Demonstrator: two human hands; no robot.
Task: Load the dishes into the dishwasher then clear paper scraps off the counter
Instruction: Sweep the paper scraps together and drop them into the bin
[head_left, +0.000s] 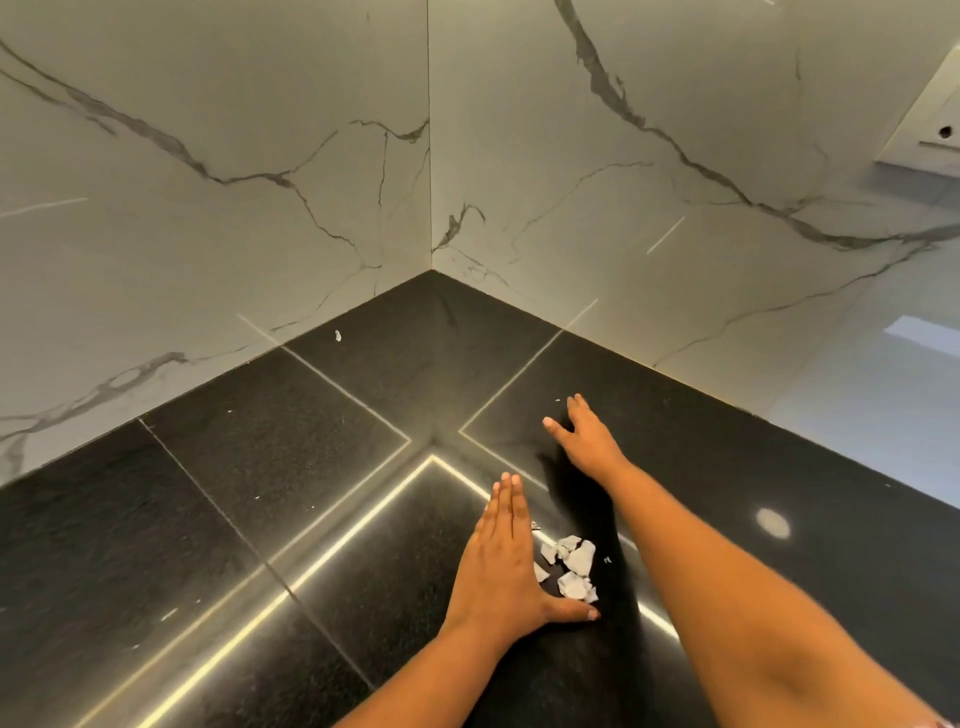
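A small heap of white paper scraps (571, 564) lies on the black counter (291, 457), between my two arms. My left hand (506, 564) rests flat on the counter just left of the heap, fingers straight and together, thumb spread out beneath the scraps. My right hand (587, 439) reaches farther back toward the corner, fingers straight and low over the counter, holding nothing. A tiny white bit (558, 400) lies just beyond its fingertips. One more scrap (338, 335) lies near the left wall. No dishes or dishwasher are in view.
White marble walls (260, 208) meet in a corner behind the counter. A white wall fitting (930, 124) hangs at the upper right. Small white specks dot the counter on the left. Light strips reflect off the glossy black surface.
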